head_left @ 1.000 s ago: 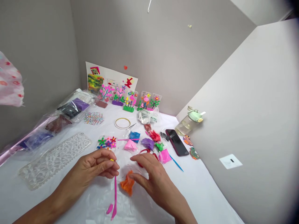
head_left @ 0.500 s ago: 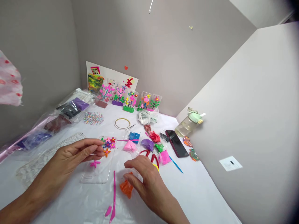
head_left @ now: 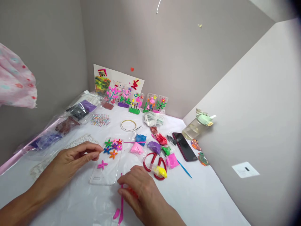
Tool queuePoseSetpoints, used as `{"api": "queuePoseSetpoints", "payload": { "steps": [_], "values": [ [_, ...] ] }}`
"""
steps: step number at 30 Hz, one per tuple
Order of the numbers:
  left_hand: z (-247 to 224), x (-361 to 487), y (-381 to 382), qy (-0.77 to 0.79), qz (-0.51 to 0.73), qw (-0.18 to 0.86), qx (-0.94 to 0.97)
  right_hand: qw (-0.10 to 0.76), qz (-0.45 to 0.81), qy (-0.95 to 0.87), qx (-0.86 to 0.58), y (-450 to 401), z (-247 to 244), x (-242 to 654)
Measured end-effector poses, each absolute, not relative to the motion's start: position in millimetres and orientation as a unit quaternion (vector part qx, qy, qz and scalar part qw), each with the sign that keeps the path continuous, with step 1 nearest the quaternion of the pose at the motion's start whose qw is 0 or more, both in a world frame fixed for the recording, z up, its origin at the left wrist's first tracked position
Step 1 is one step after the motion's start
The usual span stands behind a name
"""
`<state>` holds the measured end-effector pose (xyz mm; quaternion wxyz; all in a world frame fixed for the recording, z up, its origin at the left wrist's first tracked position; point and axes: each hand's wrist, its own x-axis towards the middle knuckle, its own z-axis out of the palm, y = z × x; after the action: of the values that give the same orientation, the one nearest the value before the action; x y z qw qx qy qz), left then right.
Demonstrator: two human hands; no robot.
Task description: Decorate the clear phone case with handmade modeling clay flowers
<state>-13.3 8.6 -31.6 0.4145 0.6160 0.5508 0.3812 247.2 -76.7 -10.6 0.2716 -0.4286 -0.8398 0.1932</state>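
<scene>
Left hand (head_left: pixel 70 160): poised at the left edge of the case (head_left: pixel 107 176), thumb and forefinger nearly together; we cannot tell whether they grip anything. Right hand (head_left: pixel 143 193): loosely curled, thumb and fingertips parted, above the pink stick (head_left: pixel 121 207) and orange packet (head_left: pixel 132 192); contact unclear. The case lies flat on the worktop (head_left: pixel 204 194), near both hands.

Technique, our judgement: use light fingertip pressure, keep knuckles off the flowers (head_left: pixel 113 154), steady the case before pressing.

Counts, outward: flowers, 8 (7 grouped, 1 pink apart); sticks, 3; packets, 10, orange included; scissors (head_left: pixel 144 163), 1; phone (head_left: pixel 184 147), 1; standing cases (head_left: pixel 134 110), 5.
</scene>
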Motion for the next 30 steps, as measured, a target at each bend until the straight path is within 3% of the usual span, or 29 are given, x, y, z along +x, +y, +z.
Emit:
{"api": "queuePoseSetpoints", "payload": {
  "steps": [30],
  "values": [
    [-45.4, -14.3, 7.5, 0.518, 0.294, 0.371, 0.712, 0.232, 0.096, -0.861, -0.443, -71.5, -18.0, 252.3]
  ]
}}
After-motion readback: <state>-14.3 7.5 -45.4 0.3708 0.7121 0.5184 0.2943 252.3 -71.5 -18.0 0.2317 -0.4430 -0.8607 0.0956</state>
